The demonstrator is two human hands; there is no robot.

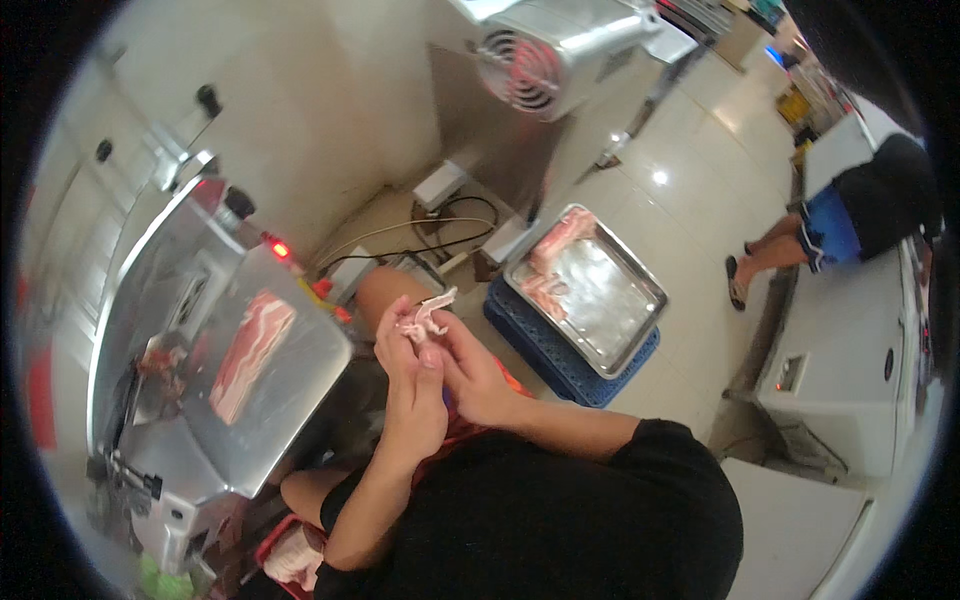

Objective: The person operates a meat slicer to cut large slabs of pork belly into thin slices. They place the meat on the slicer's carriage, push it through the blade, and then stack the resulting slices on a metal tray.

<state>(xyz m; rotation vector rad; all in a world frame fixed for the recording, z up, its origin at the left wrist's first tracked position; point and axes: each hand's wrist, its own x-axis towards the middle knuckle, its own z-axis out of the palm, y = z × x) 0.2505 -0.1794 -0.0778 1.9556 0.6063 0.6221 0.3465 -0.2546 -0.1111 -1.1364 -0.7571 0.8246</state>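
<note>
My left hand [409, 382] and my right hand [476, 375] are cupped together, fingers curled around a pale, twisted strip of meat or fat [424, 319]. One end of the strip sticks out beyond the fingertips. To the left, a stack of streaky meat slices [253, 356] lies on the metal tray of a slicing machine [307, 375]. Darker meat scraps [161, 367] are near its blade area. On the right, a rectangular steel tray [637, 281] holds pieces of meat [559, 240] along its left side. That tray rests on a blue plastic crate [525, 341].
Power strips and cables [450, 221] lie by the wall. A metal machine with a round vent [525, 71] stands ahead. A red container [270, 544] with pale meat is at lower left. Another person [847, 217] stands at right by white chest cabinets [832, 337].
</note>
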